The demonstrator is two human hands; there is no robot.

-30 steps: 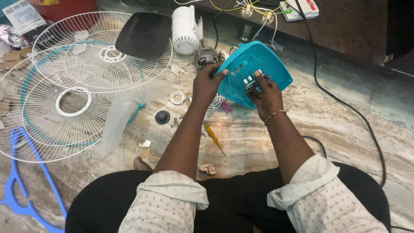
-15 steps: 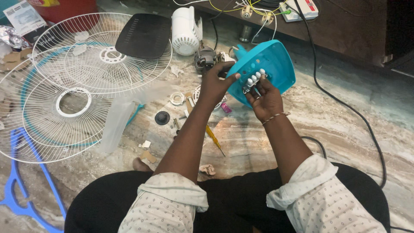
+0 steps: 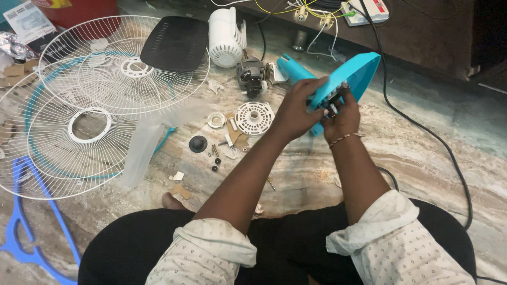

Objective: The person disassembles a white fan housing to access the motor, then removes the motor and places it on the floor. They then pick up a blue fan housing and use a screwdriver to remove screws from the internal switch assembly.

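Held up over the marbled stone floor point(image 3: 412, 158) between both hands: a turquoise plastic fan housing point(image 3: 353, 79), smooth, tilted on edge, with a small switch block point(image 3: 332, 101) of pale buttons at its lower rim. Left hand point(image 3: 296, 113) clasped round the near edge of the housing, fingers curled onto it; right hand point(image 3: 342, 117), thin bangle at the wrist, fingers pinched narrow on the switch block. At far left top, a flat white printed leaflet point(image 3: 18, 18), rectangular, beside a red tub point(image 3: 84, 10); near it crumpled silver foil point(image 3: 15, 47) and brown cardboard scraps point(image 3: 13, 74). At top right, on a dark wooden ledge, a white rectangular power strip point(image 3: 367, 10) with a red label patch, yellow and white wires point(image 3: 311, 16) knotted beside it. On the floor to the left, two round white wire fan guards point(image 3: 68, 126) overlapping, a black ribbed plastic panel point(image 3: 177, 42) lying across the upper one, a blue plastic stand point(image 3: 26, 232) at the lower edge. Near the middle: a white cylindrical motor cover point(image 3: 224, 37), a bare metal motor point(image 3: 251, 76), a round white slotted disc point(image 3: 254, 117), a black round knob point(image 3: 198, 143), small dark screws point(image 3: 215, 161). A black cable point(image 3: 422, 129) curving along the floor at right.
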